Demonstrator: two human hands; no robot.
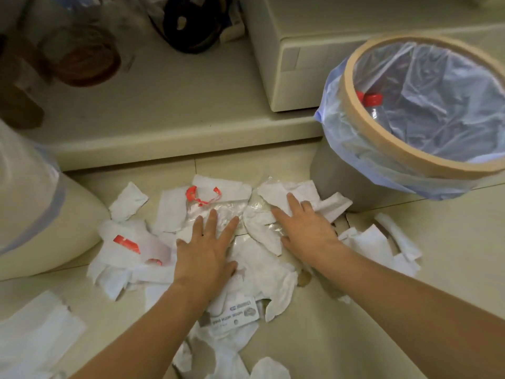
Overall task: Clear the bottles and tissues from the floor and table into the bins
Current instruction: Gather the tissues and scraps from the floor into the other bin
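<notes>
The tissues (254, 258) are spread over the tiled floor (451, 222), mixed with clear plastic wrappers (216, 212). They are pressed by the left hand (205, 250) and right hand (306, 225), fingers flat, nothing gripped. One bottle (375, 108) is already binned in the lined bin (404, 149) at two o'clock; most tissues remain. A second bin (35, 214) is seen at nine o'clock, a low ledge (164, 127) at twelve.

You have two bins in view: one (426, 149) lined with blue plastic at right, one (32, 214) at left. One red-capped bottle (375, 106) lies inside the right bin. Torn tissues (262, 263) litter the floor, too many and too overlapped to count.
</notes>
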